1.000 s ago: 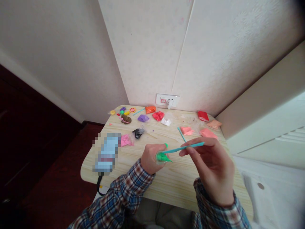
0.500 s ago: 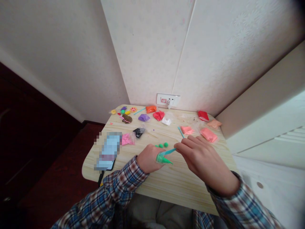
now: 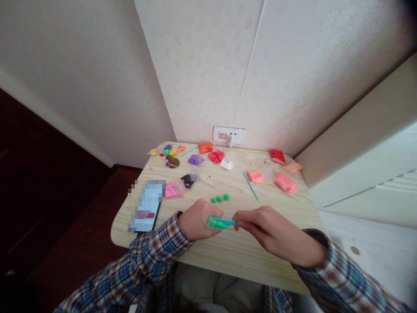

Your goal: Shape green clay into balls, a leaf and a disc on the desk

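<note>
Since half a second ago, the right hand (image 3: 262, 222) has shifted toward the wearer, uncovering a second blue stick (image 3: 250, 186) full length; the left hand (image 3: 199, 219) sits slightly further left. From my remote station I record a pale wood-grain table (image 3: 234, 254) beneath both hands. Left hand: curled around green clay in clear film. Right hand: pinching a blue tool by its right end. At left lies a phone (image 3: 148, 204), long axis running away from the wearer; its screen is pixelated, illegible to me. Print on the coloured packets (image 3: 285, 183) is too small to read. Green clay (image 3: 213, 221): held above the table's near half, its tapered spike pointing right, slightly wearer-ward. Blue tool (image 3: 228, 222): long axis nearly crosswise, left end at the clay; insertion I cannot tell. Three green balls (image 3: 219, 198) lie in a row beyond.
</note>
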`<action>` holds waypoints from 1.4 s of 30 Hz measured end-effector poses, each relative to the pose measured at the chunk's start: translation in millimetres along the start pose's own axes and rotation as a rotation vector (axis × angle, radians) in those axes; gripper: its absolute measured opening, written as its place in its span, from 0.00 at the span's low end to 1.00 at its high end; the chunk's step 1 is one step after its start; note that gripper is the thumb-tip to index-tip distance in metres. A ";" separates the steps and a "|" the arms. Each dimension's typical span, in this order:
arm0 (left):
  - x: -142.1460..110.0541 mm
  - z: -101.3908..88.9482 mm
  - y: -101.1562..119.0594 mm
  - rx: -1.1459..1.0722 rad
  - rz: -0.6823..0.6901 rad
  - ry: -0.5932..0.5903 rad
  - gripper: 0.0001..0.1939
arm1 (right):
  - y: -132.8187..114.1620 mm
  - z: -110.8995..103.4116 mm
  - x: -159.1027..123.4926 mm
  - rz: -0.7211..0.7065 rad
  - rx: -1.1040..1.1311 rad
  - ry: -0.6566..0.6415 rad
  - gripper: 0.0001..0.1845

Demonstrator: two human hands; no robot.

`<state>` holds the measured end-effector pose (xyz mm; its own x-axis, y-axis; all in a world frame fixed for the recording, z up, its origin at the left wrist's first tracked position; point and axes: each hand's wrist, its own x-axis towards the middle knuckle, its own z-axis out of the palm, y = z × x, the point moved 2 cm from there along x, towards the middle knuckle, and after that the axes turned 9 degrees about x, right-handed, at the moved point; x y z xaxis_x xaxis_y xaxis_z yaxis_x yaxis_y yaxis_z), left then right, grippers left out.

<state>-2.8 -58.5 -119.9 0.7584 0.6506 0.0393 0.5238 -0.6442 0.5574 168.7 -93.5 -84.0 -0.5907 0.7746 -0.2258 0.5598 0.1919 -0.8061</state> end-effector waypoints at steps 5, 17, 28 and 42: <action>-1.8 1.9 -2.2 -0.113 -0.003 0.006 0.17 | 6.5 7.1 8.5 -0.030 0.253 -0.040 0.14; 4.6 1.5 4.1 -0.386 -0.021 0.205 0.19 | 37.7 38.0 27.7 -0.078 1.356 -0.213 0.17; 16.0 19.8 -10.9 -0.717 -0.298 0.330 0.16 | 43.4 60.4 32.5 -0.159 1.553 0.062 0.12; 12.5 15.6 -18.1 -0.561 -0.333 0.349 0.13 | 56.9 41.4 16.6 -0.227 1.487 0.633 0.11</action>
<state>3.3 -45.0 -142.5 0.3779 0.9259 0.0034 0.3570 -0.1491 0.9221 166.7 -94.7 -156.3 -0.0490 0.9947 -0.0902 -0.7434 -0.0966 -0.6618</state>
